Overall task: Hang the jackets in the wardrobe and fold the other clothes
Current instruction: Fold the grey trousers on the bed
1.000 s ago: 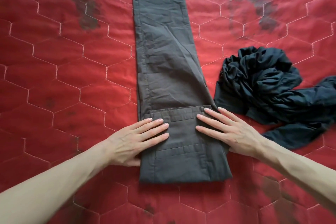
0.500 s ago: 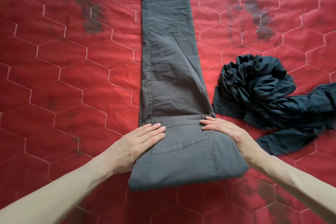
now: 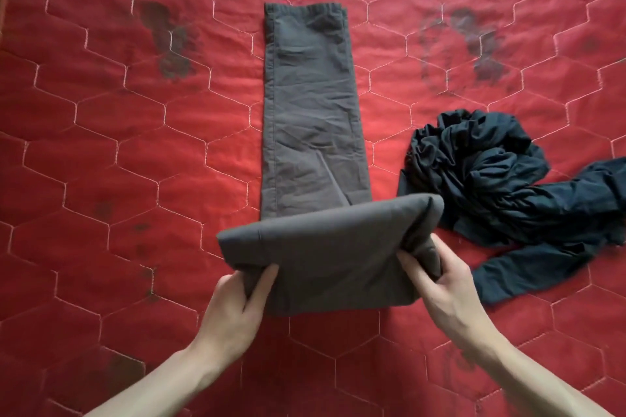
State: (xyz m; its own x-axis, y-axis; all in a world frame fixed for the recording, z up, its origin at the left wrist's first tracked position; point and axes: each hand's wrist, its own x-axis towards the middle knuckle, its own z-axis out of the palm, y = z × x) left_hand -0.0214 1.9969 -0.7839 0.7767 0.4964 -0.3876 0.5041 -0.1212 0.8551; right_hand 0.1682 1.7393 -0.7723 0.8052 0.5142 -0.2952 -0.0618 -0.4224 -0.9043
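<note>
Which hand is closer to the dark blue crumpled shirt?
Right. The right hand grips the trousers' folded end just beside the crumpled shirt; the left hand grips the fold's far corner.

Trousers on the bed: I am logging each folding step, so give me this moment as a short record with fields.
surface: red quilt
trousers: grey, laid lengthwise, near end folded over and lifted off the quilt
left hand: grips the left corner of the folded end
right hand: grips the right corner of the folded end
dark garment: crumpled heap to the right of the trousers, not folded
far hem: flat on the quilt
</note>
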